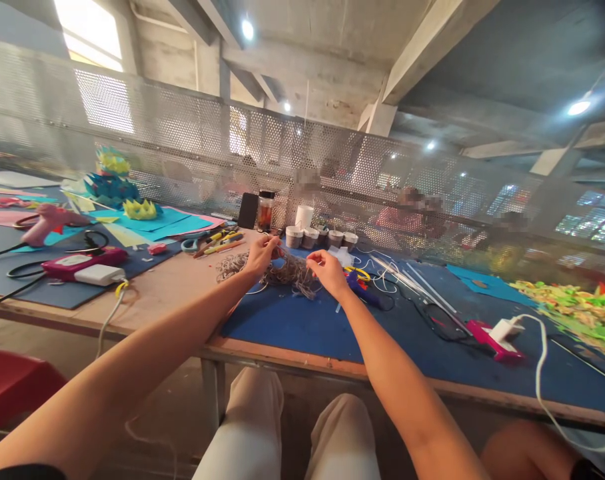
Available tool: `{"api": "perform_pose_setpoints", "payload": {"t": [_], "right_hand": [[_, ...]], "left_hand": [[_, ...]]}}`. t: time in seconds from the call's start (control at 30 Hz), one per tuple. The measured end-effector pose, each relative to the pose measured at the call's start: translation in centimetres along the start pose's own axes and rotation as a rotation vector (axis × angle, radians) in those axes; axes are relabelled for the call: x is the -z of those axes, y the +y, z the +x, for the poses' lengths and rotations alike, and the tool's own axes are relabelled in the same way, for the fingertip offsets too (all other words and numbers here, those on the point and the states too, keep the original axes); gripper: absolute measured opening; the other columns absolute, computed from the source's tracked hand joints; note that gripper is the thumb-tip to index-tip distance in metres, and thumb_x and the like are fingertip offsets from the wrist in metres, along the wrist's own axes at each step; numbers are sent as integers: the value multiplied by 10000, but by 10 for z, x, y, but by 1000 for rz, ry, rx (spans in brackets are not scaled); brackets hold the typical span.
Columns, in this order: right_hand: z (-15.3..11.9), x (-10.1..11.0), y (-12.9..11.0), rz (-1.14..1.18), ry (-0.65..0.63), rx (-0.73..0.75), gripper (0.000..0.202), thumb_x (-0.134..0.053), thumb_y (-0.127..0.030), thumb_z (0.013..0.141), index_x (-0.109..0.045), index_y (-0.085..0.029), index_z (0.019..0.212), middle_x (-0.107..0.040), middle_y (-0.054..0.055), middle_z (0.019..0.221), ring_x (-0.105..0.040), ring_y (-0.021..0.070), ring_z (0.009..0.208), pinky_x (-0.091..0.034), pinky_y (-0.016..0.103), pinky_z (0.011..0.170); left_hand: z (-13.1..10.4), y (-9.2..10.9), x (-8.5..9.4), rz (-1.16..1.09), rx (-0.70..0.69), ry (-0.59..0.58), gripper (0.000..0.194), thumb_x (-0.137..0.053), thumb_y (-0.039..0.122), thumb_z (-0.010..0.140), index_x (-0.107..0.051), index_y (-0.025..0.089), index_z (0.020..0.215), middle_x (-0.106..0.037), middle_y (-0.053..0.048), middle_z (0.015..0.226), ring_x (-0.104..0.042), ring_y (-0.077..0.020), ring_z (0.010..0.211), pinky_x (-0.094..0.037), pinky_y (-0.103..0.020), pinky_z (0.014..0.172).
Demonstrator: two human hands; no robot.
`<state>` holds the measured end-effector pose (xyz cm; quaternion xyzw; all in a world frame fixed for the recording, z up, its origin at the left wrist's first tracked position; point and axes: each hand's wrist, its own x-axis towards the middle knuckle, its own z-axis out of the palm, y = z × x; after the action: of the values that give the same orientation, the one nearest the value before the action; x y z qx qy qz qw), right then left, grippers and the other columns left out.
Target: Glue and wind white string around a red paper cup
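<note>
A loose tangle of thin grey-brown string (pixel 288 275) lies on the blue mat in front of me. My left hand (pixel 263 256) is over its far left part, thumb and fingers pinched together on strands of it. At the right side of the tangle, my right hand (pixel 328 271) is closed in a pinch, with string at its fingertips. Both hands are raised a little above the mat, a short gap apart. Just right of my right hand lies a blue glue gun (pixel 366 291). Several small grey-white cups (pixel 294 237) stand beyond the hands.
Pliers and other hand tools (pixel 222 241) lie left of the string, near a jar (pixel 265 212). Pink glue gun (pixel 50 225), power strips (pixel 497 341) and cables spread to both sides. Yellow-green paper pieces (pixel 577 307) cover the far right. A perforated metal screen (pixel 192 133) borders the table's back.
</note>
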<state>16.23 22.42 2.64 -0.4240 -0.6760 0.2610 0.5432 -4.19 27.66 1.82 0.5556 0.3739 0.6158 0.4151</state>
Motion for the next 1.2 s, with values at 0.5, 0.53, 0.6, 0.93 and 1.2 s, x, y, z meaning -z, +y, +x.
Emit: {"api": "perform_pose_setpoints", "payload": {"t": [0.5,0.53,0.6,0.93,1.2], "right_hand": [[11,20,-14,523,187,-151,206,-720,-314,703,-692,-218,884,-699,-23,708,-564,91,594,-420,194,526],[12,22,-15,550,192,-154,206,-722,-314,700,-691,-223,883,-700,-26,714,-569,91,608,-425,192,533],[12,24,-16,597,194,-157,203,-724,-308,692,-690,-230,876,-698,-32,717,-578,91,627,-432,190,546],[11,25,-21,630,175,-141,194,-719,-312,690,-688,-233,864,-689,-34,717,-586,98,638,-444,203,561],[13,25,-14,395,194,-58,208,-628,-371,772,-675,-227,915,-698,6,787,-631,154,706,-498,276,619]], "left_hand": [[2,-5,1,61,-8,-43,221,-624,334,956,-646,128,1034,-674,-34,915,-649,-144,727,-567,-311,668],[2,-4,1,70,-23,-52,219,-637,337,944,-648,127,1006,-668,-18,850,-639,-136,687,-560,-303,656],[0,-2,0,91,-62,-81,257,-674,371,899,-656,133,993,-647,12,722,-624,-133,627,-547,-297,655],[-10,2,-7,410,-316,-251,296,-734,352,747,-780,221,1008,-669,1,775,-613,-178,728,-479,-299,743],[-8,-6,-7,510,-406,-178,133,-678,300,782,-750,194,818,-673,-39,839,-630,-207,771,-502,-340,770]]}}
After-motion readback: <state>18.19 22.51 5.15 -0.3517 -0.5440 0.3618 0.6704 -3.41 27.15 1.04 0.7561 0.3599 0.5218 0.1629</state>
